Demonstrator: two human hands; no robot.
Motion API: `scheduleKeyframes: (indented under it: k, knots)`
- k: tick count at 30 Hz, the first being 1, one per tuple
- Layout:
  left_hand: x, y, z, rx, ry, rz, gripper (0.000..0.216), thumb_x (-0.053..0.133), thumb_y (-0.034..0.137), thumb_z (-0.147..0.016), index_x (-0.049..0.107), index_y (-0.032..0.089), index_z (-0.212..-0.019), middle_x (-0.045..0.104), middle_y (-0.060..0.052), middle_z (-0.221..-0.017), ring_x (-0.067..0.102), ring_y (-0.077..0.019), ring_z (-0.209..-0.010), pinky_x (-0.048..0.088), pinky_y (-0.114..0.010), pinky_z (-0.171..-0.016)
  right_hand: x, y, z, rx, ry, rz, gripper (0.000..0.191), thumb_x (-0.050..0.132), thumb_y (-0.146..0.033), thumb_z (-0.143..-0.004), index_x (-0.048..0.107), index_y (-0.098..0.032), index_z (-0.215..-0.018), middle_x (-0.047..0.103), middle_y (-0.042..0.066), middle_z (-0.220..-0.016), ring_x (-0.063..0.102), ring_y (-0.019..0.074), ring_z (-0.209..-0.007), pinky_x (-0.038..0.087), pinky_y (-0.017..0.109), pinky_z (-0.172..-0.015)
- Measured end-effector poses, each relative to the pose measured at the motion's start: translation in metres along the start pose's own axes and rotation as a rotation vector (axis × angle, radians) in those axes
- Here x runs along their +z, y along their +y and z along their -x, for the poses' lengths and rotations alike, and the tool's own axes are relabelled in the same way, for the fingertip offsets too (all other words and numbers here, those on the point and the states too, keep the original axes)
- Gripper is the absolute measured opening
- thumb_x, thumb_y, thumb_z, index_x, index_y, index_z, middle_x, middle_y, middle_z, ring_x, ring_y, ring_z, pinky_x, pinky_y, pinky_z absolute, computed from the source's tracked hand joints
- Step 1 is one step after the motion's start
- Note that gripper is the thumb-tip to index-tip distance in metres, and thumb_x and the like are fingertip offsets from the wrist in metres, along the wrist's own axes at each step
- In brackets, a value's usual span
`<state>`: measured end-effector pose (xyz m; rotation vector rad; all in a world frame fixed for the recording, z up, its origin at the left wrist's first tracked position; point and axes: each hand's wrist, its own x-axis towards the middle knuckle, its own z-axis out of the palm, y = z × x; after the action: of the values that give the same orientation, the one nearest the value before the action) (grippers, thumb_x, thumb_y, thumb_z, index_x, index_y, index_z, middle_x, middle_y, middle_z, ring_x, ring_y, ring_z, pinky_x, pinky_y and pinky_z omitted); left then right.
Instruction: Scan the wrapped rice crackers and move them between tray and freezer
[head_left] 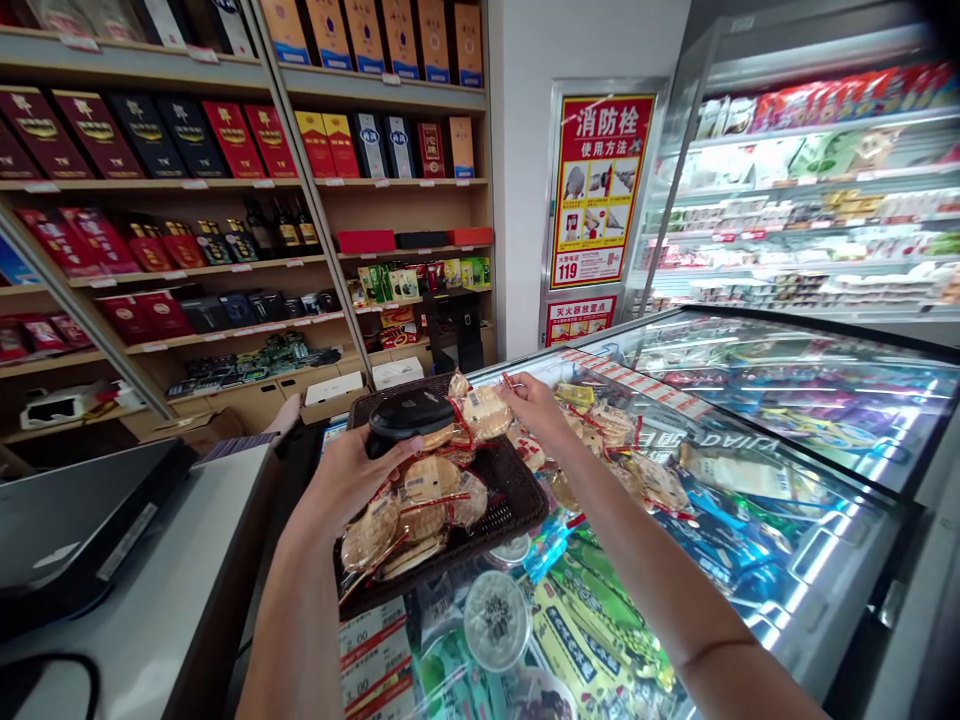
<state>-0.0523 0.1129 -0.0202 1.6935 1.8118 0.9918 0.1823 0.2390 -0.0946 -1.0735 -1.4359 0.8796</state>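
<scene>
My left hand (346, 478) is closed around a black handheld scanner (409, 418), held over a dark woven basket (517, 492) full of clear-wrapped round biscuits (420, 510). My right hand (534, 402) reaches past the basket's far edge and pinches a biscuit packet with a red tie (486, 410). More of these packets (622, 445) lie spread on the glass lid of a chest freezer (825, 560), on which the basket rests.
A grey counter (150, 600) with a dark device (67, 530) is at the left. Wooden shelves of boxed bottles (225, 140) fill the back wall. An open refrigerated case (810, 190) stands at the right, next to a red fire-hydrant poster (600, 190).
</scene>
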Motion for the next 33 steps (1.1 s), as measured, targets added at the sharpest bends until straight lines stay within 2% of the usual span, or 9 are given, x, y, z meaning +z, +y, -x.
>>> scheduleKeyframes:
  k: [6, 10, 14, 17, 19, 21, 25, 29, 33]
  knots:
    - [0.002, 0.007, 0.003, -0.015, 0.013, 0.006, 0.044, 0.071, 0.062, -0.065, 0.055, 0.021, -0.063, 0.059, 0.002, -0.052, 0.051, -0.0150, -0.047, 0.032, -0.023, -0.048, -0.005, -0.005, -0.001, -0.024, -0.023, 0.198, 0.029, 0.054, -0.049, -0.088, 0.061, -0.022, -0.095, 0.072, 0.002, -0.083, 0.066, 0.0168, -0.074, 0.051, 0.026, -0.066]
    - [-0.001, 0.004, 0.001, -0.050, -0.010, 0.000, 0.043, 0.072, 0.062, -0.064, 0.057, 0.021, -0.065, 0.057, 0.002, -0.050, 0.050, -0.0153, -0.047, 0.031, -0.024, -0.047, -0.035, -0.008, -0.007, 0.072, 0.048, 0.632, 0.028, 0.054, -0.039, -0.091, 0.060, -0.021, -0.112, 0.072, 0.009, -0.100, 0.067, 0.0243, -0.095, 0.051, 0.035, -0.081]
    - [-0.005, -0.004, -0.002, 0.004, 0.094, -0.052, 0.042, 0.074, 0.061, -0.059, 0.065, 0.020, -0.068, 0.058, 0.002, -0.052, 0.055, -0.0187, -0.054, 0.034, -0.024, -0.049, -0.068, -0.005, -0.009, 0.257, 0.170, 1.015, 0.037, 0.048, -0.028, -0.093, 0.055, -0.010, -0.124, 0.067, 0.022, -0.112, 0.063, 0.0360, -0.109, 0.047, 0.047, -0.089]
    - [-0.006, -0.008, -0.003, 0.010, 0.150, -0.091, 0.044, 0.072, 0.063, -0.060, 0.068, 0.020, -0.070, 0.059, 0.001, -0.054, 0.056, -0.0198, -0.056, 0.034, -0.025, -0.048, -0.070, -0.003, -0.007, 0.227, 0.258, 1.156, 0.038, 0.045, -0.023, -0.094, 0.055, -0.004, -0.125, 0.059, 0.029, -0.123, 0.057, 0.0392, -0.118, 0.044, 0.049, -0.094]
    - [-0.007, -0.009, -0.004, 0.005, 0.147, -0.105, 0.045, 0.071, 0.064, -0.061, 0.068, 0.020, -0.070, 0.060, 0.000, -0.055, 0.056, -0.0202, -0.058, 0.035, -0.025, -0.049, -0.059, -0.003, -0.005, 0.132, 0.143, 1.172, 0.036, 0.047, -0.027, -0.095, 0.059, -0.007, -0.123, 0.058, 0.026, -0.126, 0.056, 0.0367, -0.119, 0.043, 0.047, -0.096]
    - [-0.006, -0.009, -0.004, 0.009, 0.129, -0.109, 0.046, 0.072, 0.064, -0.060, 0.069, 0.019, -0.071, 0.062, 0.000, -0.057, 0.057, -0.0201, -0.059, 0.035, -0.025, -0.050, -0.040, 0.000, -0.002, 0.045, -0.093, 1.128, 0.036, 0.054, -0.036, -0.093, 0.063, -0.012, -0.118, 0.062, 0.019, -0.121, 0.059, 0.0320, -0.115, 0.044, 0.042, -0.096]
    - [-0.006, -0.007, -0.005, -0.001, 0.076, -0.140, 0.049, 0.070, 0.067, -0.061, 0.067, 0.019, -0.069, 0.061, 0.001, -0.056, 0.055, -0.0183, -0.056, 0.035, -0.024, -0.051, -0.002, 0.012, 0.006, -0.174, -0.400, 1.113, 0.047, 0.075, -0.038, -0.078, 0.064, -0.016, -0.119, 0.061, 0.014, -0.123, 0.056, 0.0285, -0.117, 0.043, 0.036, -0.097]
    - [-0.007, -0.004, -0.004, -0.014, 0.051, -0.149, 0.051, 0.069, 0.069, -0.063, 0.067, 0.018, -0.071, 0.059, 0.002, -0.055, 0.053, -0.0174, -0.056, 0.034, -0.023, -0.052, 0.016, 0.017, 0.011, -0.322, -0.455, 1.115, 0.028, 0.061, -0.019, -0.087, 0.068, -0.019, -0.114, 0.064, 0.011, -0.118, 0.057, 0.0249, -0.116, 0.042, 0.034, -0.097]
    - [-0.007, -0.005, -0.005, -0.007, 0.046, -0.145, 0.053, 0.069, 0.070, -0.063, 0.070, 0.018, -0.075, 0.061, 0.001, -0.059, 0.055, -0.0184, -0.059, 0.036, -0.023, -0.053, 0.009, 0.007, 0.012, -0.235, -0.376, 1.107, 0.025, 0.047, -0.016, -0.093, 0.070, -0.020, -0.101, 0.070, 0.010, -0.104, 0.064, 0.0232, -0.101, 0.044, 0.032, -0.086]
